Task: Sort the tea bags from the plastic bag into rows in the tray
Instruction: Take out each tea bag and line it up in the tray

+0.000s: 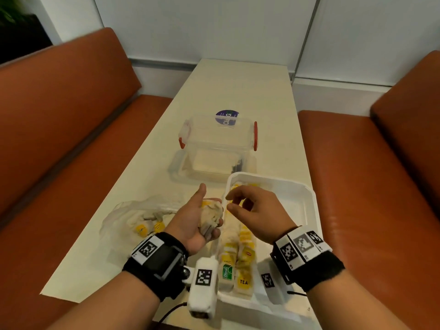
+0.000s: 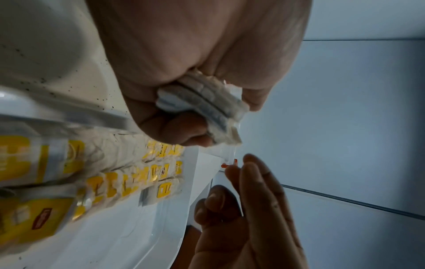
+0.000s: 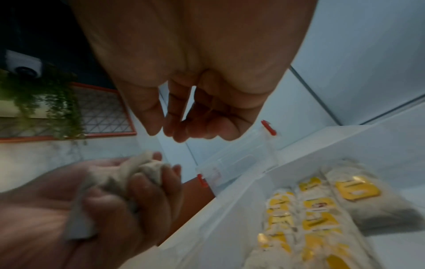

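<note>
The left hand (image 1: 200, 222) cups a clump of tea bags (image 1: 212, 216) beside the tray (image 1: 307, 203), feeding the empty, loosely curled right hand (image 1: 254, 210); more wait in the plastic bag (image 1: 133, 215) on the desk (image 1: 238, 91).

Tray (image 1: 307, 198) glossy plastic; tea bags (image 1: 212, 216) seemingly paper.

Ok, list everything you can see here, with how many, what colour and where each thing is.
tea bags in tray: many, white with yellow tags, in rows at the tray's left side
tray: one, white, table's near right
plastic bag: one, clear, table's near left, tea bags inside
clear container: one, red latches, table's middle
table: one, cream
benches: two, orange-brown, either side
left hand: holds a bunch of tea bags
right hand: empty, fingers loosely curled, above the tray
</note>
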{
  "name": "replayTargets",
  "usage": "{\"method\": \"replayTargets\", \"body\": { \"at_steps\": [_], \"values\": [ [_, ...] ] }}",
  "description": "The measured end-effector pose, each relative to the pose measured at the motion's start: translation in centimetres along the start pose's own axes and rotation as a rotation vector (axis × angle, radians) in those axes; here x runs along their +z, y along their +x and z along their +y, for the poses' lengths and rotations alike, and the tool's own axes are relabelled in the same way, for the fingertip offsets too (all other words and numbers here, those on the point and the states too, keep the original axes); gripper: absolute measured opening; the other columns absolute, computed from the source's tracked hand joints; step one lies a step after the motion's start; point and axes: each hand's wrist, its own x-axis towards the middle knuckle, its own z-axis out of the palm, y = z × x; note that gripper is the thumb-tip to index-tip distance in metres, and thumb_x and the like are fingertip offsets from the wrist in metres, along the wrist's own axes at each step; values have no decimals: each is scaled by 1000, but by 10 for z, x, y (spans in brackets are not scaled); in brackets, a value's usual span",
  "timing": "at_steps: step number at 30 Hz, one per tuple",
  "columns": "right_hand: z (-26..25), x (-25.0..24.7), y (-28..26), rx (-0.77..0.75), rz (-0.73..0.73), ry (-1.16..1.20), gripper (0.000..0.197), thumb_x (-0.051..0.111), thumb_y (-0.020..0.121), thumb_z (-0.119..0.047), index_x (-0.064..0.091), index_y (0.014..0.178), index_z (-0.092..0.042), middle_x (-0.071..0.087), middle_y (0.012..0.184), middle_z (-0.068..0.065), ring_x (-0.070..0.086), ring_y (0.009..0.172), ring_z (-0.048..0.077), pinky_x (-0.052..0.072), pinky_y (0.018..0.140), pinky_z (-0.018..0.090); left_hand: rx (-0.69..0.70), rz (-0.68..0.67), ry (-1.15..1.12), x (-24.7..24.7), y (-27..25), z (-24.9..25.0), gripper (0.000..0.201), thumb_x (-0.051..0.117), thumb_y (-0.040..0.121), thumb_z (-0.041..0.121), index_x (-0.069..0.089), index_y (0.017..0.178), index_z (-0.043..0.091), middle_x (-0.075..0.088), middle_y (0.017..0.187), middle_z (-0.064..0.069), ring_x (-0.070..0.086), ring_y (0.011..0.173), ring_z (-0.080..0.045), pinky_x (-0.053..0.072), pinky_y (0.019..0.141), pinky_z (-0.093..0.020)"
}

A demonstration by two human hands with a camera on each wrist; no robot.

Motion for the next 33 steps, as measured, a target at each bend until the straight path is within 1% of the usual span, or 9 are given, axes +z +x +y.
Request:
{"method": "replayTargets", "body": {
  "at_steps": [6,10,13,16,21,26,28,30,33],
  "values": [
    [-12,13,-7,45,87,-38,18,67,82,-44,58,79,-29,59,72,-10,51,64,-4,36,56,11,109,54,-122,12,-9,-7,54,42,94,58,61,102,9,70,73,-12,64,57,-21,45,56,-31],
    [-20,16,-8,-37,76,-128,16,68,79,-43,61,84,-29,54,75,-11,47,69,1,36,64,21,154,52,-192,16,-10,-12,58,40,96,56,62,114,5,73,98,-15,71,80,-23,55,69,-34],
    [-22,17,-7,-5,34,-263,22,65,78,-44,64,95,-30,53,82,-12,49,80,6,40,71,24,186,56,-244,19,-11,-13,60,40,96,55,61,120,3,72,103,-16,68,92,-26,50,88,-37],
    [-22,16,-7,9,22,-245,18,63,80,-36,66,95,-28,59,88,-11,52,83,7,42,73,21,194,52,-286,22,-13,-12,58,39,98,52,58,121,3,70,107,-19,69,93,-28,53,81,-37],
    [-22,13,-11,6,24,-114,2,63,84,-28,63,83,-30,62,90,-11,47,69,-3,31,63,9,151,42,-336,22,-15,-11,62,40,97,54,56,125,1,69,111,-21,69,99,-29,55,72,-37],
    [-18,14,-10,97,42,156,13,69,82,-22,63,75,-32,60,75,-17,45,57,1,35,59,15,131,29,-373,18,-10,-12,64,41,94,61,54,126,7,67,112,-23,67,96,-32,55,73,-40],
    [-15,14,-9,140,43,314,10,70,83,-20,66,77,-26,59,63,-19,44,54,4,36,56,18,138,33,-368,16,-9,-12,64,43,91,63,57,119,7,69,101,-20,68,84,-30,55,76,-39],
    [-16,12,-8,137,57,475,11,69,85,-13,65,78,-20,60,61,-14,45,51,4,36,52,17,171,60,-327,15,-9,-11,60,47,89,63,59,110,7,71,84,-16,64,65,-23,52,65,-34],
    [-17,7,-6,120,101,665,14,63,88,-2,61,78,-12,57,60,-6,41,48,6,34,47,17,242,76,-252,14,-9,-10,50,59,83,57,62,101,11,65,70,-8,50,50,-16,41,47,-25]
  ]
}}
